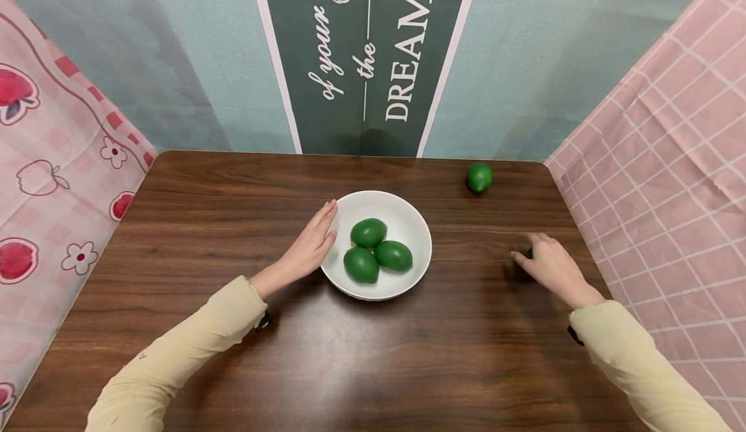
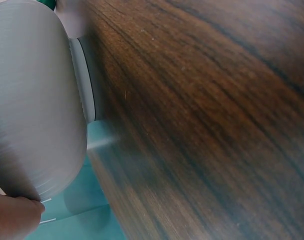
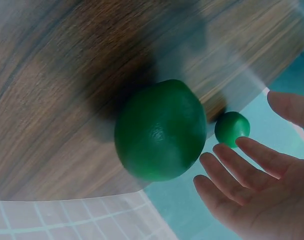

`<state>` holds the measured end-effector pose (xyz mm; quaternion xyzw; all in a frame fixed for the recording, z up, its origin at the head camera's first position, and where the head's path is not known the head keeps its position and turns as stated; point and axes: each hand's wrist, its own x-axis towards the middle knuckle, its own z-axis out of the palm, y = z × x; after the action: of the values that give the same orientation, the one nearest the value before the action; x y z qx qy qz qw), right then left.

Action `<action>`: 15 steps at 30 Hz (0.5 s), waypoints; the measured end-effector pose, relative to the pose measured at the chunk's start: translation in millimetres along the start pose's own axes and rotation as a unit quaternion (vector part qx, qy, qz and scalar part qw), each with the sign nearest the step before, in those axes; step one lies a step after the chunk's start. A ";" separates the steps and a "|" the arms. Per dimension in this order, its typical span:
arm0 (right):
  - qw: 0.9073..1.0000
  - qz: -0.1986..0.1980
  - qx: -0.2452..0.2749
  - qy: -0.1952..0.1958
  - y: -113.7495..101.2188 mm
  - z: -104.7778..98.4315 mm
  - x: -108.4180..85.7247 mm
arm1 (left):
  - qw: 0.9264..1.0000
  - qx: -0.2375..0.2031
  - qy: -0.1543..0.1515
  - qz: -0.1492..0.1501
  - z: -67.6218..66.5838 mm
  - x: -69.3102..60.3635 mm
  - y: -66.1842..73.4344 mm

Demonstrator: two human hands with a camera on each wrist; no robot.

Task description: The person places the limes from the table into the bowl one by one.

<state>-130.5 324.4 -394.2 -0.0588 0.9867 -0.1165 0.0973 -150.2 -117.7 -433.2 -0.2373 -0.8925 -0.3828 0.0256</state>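
Note:
A white bowl holds three green limes near the middle of the table. My left hand rests against the bowl's left side with its fingers straight. In the left wrist view the bowl's outer wall fills the left part, and some of that hand shows at the lower corner. Over at the right, my right hand reaches over another lime, mostly hidden under it in the head view. In the right wrist view its fingers are spread beside that lime, not wrapped round it.
One more lime lies near the back right edge of the brown wooden table. Hanging cloths surround the table: a fruit-print one at left, a pink grid one at right, and a blue-green one behind.

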 end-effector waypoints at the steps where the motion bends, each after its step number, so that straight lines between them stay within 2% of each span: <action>1: 1.000 0.003 0.002 -0.002 1.0 -0.4 -0.5 | 1.000 0.000 0.000 0.000 -0.1 0.0 0.1; 7: 1.000 0.018 0.009 -0.008 7.9 -1.9 -3.8 | 1.000 0.002 0.001 0.002 -0.3 -0.3 0.2; 15: 0.999 0.032 0.027 0.014 17.3 -1.8 -8.4 | 1.000 0.003 -0.002 0.000 -0.8 -0.5 0.8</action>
<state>-124.3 342.7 -395.1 -0.0230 0.9858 -0.1412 0.0882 -149.6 -118.0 -432.2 -0.2378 -0.8937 -0.3796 0.0247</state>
